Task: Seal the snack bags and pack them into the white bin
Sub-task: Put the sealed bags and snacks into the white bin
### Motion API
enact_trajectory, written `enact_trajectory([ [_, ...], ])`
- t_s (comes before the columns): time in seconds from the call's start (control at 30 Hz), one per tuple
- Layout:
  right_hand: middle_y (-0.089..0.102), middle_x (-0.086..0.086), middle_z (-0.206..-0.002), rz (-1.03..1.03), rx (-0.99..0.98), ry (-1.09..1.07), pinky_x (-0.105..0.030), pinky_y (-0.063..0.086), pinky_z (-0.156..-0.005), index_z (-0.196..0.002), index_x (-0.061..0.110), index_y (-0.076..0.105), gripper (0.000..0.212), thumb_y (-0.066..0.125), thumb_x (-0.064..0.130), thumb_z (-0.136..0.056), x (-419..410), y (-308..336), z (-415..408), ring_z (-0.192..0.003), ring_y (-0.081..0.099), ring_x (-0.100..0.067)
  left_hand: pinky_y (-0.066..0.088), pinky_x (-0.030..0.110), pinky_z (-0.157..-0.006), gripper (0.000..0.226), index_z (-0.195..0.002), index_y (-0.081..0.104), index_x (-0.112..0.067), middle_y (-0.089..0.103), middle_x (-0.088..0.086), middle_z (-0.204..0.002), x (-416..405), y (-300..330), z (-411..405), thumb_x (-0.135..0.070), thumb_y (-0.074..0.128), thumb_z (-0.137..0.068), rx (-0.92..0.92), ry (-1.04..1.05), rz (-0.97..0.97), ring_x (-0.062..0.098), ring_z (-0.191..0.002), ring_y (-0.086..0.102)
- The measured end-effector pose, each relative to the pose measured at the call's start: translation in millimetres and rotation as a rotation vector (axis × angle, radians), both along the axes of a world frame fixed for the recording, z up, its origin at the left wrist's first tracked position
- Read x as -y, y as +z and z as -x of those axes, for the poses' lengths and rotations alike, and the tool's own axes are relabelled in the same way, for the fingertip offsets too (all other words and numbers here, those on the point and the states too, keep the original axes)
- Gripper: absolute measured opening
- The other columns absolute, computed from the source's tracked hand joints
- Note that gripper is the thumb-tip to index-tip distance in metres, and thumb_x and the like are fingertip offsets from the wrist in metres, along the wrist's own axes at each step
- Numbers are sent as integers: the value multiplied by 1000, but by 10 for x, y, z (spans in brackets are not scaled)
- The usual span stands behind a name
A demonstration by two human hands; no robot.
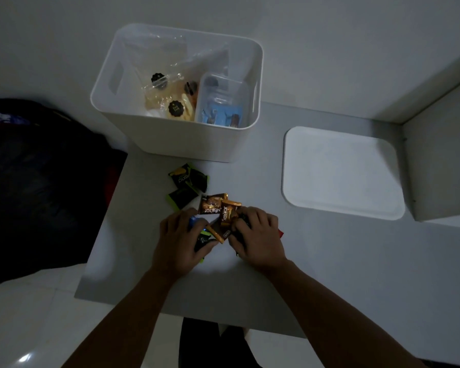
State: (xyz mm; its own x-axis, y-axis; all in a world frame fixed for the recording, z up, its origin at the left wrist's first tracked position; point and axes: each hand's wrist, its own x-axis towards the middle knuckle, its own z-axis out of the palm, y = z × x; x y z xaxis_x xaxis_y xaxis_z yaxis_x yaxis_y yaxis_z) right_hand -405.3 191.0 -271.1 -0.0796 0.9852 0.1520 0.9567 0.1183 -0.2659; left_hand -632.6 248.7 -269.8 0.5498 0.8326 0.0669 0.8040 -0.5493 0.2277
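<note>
A white bin (186,139) stands at the back of the table. Inside it lie clear sealed bags with black round labels (170,102) and a clear bag of blue packets (221,107). In front of it small snack packets are scattered: green-and-black ones (189,179) and orange ones (213,204). My left hand (178,240) rests curled over a blue packet and a dark packet. My right hand (258,235) is curled over dark packets beside an orange packet (229,216); a red edge shows at its right.
The bin's white lid (340,173) lies flat on the table to the right. A white box or shelf (441,166) rises at the far right. A dark bag (37,181) sits left of the table. The table's near edge runs below my forearms.
</note>
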Motion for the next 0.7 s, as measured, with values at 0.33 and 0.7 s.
enact_trajectory([
  [0.33, 58, -3, -124, 98, -2, -63, -39, 37, -84, -143, 29, 54, 56, 56, 50, -91, -93, -5, 28, -109, 54, -24, 41, 45, -93, 56, -141, 57, -28, 54, 12, -138, 9, -40, -27, -53, 61, -92, 30, -112, -48, 35, -122, 52],
  [0.7, 60, -3, -114, 20, 9, -14, -37, 39, -75, -115, 25, 65, 31, 59, 41, -89, -134, -108, -66, -97, 55, -24, 46, 40, -77, 24, -101, 67, -19, 60, 7, -117, -14, -83, -68, -40, 64, -88, -14, -161, -96, 32, -110, 54],
])
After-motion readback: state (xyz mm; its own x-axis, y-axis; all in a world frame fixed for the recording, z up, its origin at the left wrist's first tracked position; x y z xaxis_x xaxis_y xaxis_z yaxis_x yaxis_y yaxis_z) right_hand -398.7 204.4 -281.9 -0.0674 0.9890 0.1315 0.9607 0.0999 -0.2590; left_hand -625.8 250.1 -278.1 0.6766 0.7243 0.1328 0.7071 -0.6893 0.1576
